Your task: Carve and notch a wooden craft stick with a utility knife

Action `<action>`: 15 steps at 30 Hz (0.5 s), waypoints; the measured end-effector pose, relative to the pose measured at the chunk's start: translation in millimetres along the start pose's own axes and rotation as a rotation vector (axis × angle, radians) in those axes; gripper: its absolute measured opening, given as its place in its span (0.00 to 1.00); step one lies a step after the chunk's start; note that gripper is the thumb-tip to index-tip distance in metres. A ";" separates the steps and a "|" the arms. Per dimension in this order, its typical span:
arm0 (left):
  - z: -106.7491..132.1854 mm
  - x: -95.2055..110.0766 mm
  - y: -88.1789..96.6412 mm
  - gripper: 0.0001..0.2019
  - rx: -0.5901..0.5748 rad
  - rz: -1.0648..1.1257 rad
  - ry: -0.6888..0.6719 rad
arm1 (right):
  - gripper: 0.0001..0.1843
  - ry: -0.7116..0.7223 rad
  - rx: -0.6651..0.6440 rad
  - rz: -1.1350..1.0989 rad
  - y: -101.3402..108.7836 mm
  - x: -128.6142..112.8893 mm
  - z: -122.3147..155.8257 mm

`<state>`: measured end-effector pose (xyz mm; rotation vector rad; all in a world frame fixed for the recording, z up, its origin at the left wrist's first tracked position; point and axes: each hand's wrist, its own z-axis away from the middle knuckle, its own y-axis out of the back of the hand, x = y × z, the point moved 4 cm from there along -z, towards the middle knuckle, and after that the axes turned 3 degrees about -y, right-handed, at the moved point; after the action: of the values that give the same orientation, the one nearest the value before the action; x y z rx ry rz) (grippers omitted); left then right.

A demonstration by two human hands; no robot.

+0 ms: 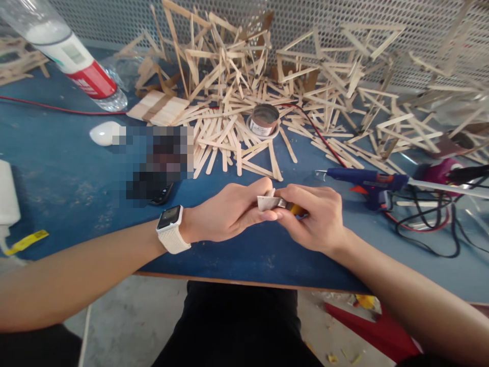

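Observation:
My right hand (317,216) is closed around a utility knife (297,209) with a yellow handle. Its broad metal blade points left, and its slanted end lies between the fingers of both hands. Thumb and fingers of my left hand (225,211) are closed in a pinch right at the blade. A short pale end of what looks like a craft stick (271,192) shows there; the rest of it is hidden by the fingers. The two hands touch above the blue table (244,260), near its front edge.
Loose craft sticks (225,135) and stick frames (359,56) pile up at the back, around a small round tin (263,121). A glue gun (367,179) with tangled cables lies right. At left are a bottle (89,76), a white egg-shaped object (104,133) and a partly blurred dark device (162,193).

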<state>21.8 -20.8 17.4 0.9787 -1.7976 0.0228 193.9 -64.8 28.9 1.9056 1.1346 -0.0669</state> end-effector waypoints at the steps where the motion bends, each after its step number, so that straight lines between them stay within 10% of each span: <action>1: -0.3 0.6 -0.1 0.19 -0.005 -0.006 0.004 | 0.19 -0.003 0.000 0.000 0.3 -0.2 -0.6; 15: 1.5 -0.4 -5.1 0.17 -0.040 0.146 0.056 | 0.23 0.020 -0.032 0.000 2.5 2.2 -0.9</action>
<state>23.9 -24.6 14.3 0.8098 -1.8074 0.1042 196.7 -63.2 30.1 1.8819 1.1431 -0.0296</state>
